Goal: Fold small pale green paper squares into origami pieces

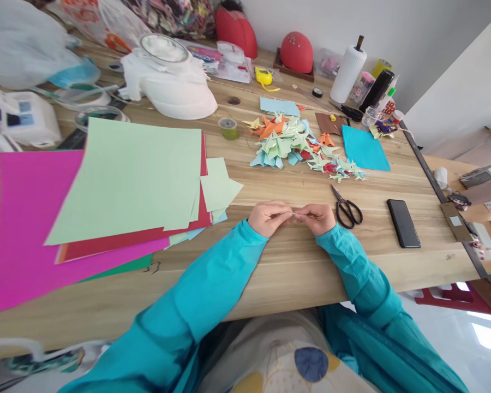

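Note:
My left hand point(271, 216) and my right hand point(316, 218) meet fingertip to fingertip just above the wooden table point(294, 273). Both are closed in a pinch on one small pale piece point(294, 213) that looks like paper; the fingers cover most of it. Close to my right hand lies a pair of black-handled scissors point(347, 209). Beyond the hands is a pile of folded paper shapes point(280, 143) in green, orange, blue and red. Smaller folded stars point(339, 168) spread to its right.
Large coloured sheets point(135, 174) and cut green pieces point(219, 185) lie at left. A black phone point(403, 223) rests at right, with a blue square sheet point(366, 148) behind it. Farther back are a spool point(228, 129), a yellow tape measure point(264, 76) and a white roll point(347, 73).

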`<move>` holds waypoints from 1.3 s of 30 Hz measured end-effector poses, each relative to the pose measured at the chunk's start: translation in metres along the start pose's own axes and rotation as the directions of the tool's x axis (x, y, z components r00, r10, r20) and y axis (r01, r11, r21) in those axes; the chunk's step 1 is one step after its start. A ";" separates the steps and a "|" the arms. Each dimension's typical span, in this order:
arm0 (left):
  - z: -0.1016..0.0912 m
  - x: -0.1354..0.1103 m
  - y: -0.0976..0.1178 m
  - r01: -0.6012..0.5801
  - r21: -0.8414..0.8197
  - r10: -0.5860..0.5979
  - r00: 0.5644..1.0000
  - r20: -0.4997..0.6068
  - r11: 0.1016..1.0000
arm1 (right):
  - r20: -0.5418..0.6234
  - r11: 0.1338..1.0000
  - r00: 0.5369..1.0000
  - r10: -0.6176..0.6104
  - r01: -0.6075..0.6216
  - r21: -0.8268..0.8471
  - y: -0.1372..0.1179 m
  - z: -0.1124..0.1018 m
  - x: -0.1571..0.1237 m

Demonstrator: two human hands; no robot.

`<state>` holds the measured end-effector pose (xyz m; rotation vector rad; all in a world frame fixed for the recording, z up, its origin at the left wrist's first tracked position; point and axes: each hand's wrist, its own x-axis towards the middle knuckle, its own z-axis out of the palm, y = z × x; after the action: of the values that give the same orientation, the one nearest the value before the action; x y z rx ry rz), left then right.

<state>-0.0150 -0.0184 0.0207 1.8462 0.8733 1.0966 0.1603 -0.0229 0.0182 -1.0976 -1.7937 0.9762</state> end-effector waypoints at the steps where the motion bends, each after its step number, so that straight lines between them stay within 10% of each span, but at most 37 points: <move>1: -0.001 0.000 0.000 -0.003 0.004 0.003 1.000 0.006 1.000 | 0.003 1.000 1.000 0.015 -0.015 0.024 0.000 0.000 0.000; 24: 0.002 -0.001 -0.001 -0.042 0.056 0.047 0.996 -0.080 0.998 | -0.048 0.995 0.997 0.066 -0.063 0.075 0.007 -0.001 0.000; 39: 0.010 -0.001 -0.002 0.364 -0.395 -0.405 0.914 -0.022 0.843 | -0.086 0.963 0.979 0.186 -0.164 0.214 0.012 0.001 0.002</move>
<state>-0.0067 -0.0213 0.0158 1.2299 0.9610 1.0239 0.1623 -0.0171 0.0072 -1.1675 -1.4929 1.1597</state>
